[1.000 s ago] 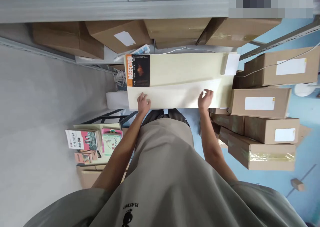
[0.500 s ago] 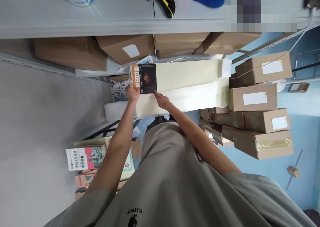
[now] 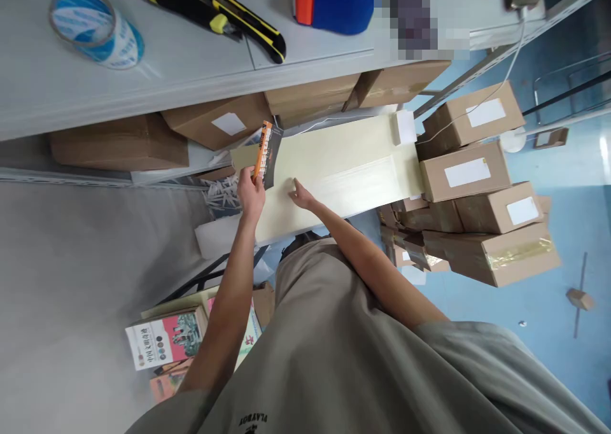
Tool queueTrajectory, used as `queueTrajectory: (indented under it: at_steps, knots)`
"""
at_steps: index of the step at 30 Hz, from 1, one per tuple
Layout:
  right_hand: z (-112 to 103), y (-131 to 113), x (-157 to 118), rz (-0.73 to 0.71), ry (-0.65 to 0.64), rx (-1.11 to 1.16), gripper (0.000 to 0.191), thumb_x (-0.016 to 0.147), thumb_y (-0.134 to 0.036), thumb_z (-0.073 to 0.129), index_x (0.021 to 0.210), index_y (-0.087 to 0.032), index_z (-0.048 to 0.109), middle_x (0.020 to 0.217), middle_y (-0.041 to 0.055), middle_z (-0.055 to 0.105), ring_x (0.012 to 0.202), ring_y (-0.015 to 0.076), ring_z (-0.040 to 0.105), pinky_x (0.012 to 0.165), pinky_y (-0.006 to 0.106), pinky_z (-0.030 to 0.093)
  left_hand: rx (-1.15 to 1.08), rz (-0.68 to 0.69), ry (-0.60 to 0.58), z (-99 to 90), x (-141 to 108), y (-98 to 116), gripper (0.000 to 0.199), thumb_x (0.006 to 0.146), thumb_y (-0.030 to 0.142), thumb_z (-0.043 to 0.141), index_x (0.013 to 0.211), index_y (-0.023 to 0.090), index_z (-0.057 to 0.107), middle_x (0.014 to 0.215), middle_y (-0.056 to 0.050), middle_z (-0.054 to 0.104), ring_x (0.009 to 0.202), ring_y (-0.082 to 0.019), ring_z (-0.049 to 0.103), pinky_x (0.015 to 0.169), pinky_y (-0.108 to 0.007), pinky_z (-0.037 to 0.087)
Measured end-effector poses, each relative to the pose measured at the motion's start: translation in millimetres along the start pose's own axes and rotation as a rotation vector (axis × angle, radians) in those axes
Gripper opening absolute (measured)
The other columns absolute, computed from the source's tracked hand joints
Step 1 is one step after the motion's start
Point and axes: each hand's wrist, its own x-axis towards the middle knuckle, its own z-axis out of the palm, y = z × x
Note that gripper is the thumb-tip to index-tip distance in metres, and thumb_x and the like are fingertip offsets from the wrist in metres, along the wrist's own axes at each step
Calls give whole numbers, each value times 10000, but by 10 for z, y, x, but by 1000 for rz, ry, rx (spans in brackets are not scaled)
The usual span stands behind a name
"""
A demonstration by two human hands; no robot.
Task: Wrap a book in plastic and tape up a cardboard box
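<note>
My left hand is closed round the near edge of a book with a black and orange cover. The book is tilted up off the pale board, its orange side facing me. Beside it, my right hand hovers over or rests on the board, fingers apart and holding nothing; whether it touches the surface I cannot tell.
Above, a grey shelf carries a tape roll, utility knives and a red-and-blue tape dispenser. Cardboard boxes are stacked at the right. Books lie in a pile lower left. White paper strips fill a bin.
The book was flat on the board with both hands at it; now my left hand has tipped it up. My right hand has come away from it. The view has shifted and turned.
</note>
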Motion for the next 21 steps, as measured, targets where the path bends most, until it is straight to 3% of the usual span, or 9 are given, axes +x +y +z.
queueTrajectory:
  at_steps: [3, 5, 8, 10, 12, 16, 21]
  knots:
    - [-517, 148, -11, 13, 24, 244, 889, 1077, -771, 240, 1684, -140, 394, 1608, 206, 607, 1361, 309, 680, 1114, 507, 590, -186, -36, -27, 232, -293, 303, 318, 1083, 419, 524, 1291, 189, 597, 1297, -118, 725, 1230, -251, 713, 1031, -329, 563]
    - [-967, 338, -160, -25, 0, 481, 983, 1010, -902, 199, 1524, -160, 588, 1367, 172, 768, 1225, 311, 740, 1062, 506, 617, -349, -149, -84, 555, -491, 481, 327, 1080, 459, 503, 1262, 201, 585, 1309, -106, 727, 1232, -237, 720, 1015, -320, 580]
    - [-1642, 759, -537, -90, 66, 665, 885, 898, -968, 469, 1237, -195, 734, 1096, 108, 822, 1060, 311, 759, 1001, 498, 635, -592, -337, -267, 1233, -798, 751, 330, 1016, 505, 573, 1167, 211, 590, 1264, -107, 755, 1162, -242, 751, 981, -355, 605]
    - [-2023, 1117, -779, -122, 228, 597, 726, 823, -868, 695, 1133, -213, 735, 1042, 68, 811, 1020, 289, 742, 978, 458, 628, -682, -411, -379, 1722, -983, 934, 343, 924, 500, 689, 1078, 207, 598, 1199, -116, 776, 1099, -256, 764, 957, -380, 608]
    - [-2332, 1499, -934, -137, 368, 467, 632, 784, -781, 763, 1056, -213, 718, 1005, 53, 794, 992, 273, 716, 951, 426, 612, -653, -446, -458, 2164, -1118, 1101, 329, 836, 440, 773, 996, 201, 612, 1117, -112, 795, 1046, -260, 764, 947, -386, 599]
    - [-2731, 2134, -944, -69, 425, 222, 523, 852, -723, 654, 963, -212, 667, 933, 57, 760, 910, 250, 673, 882, 393, 586, -346, -427, -540, 2767, -1210, 1321, 193, 782, 321, 794, 876, 205, 672, 1002, -90, 813, 957, -262, 749, 929, -387, 577]
    - [-2880, 2453, -767, 15, 383, -43, 356, 961, -558, 613, 1041, -214, 654, 972, 75, 750, 877, 248, 667, 900, 383, 567, -23, -379, -461, 3033, -1220, 1375, 121, 772, 285, 788, 782, 210, 693, 944, -94, 803, 909, -265, 732, 894, -377, 563]
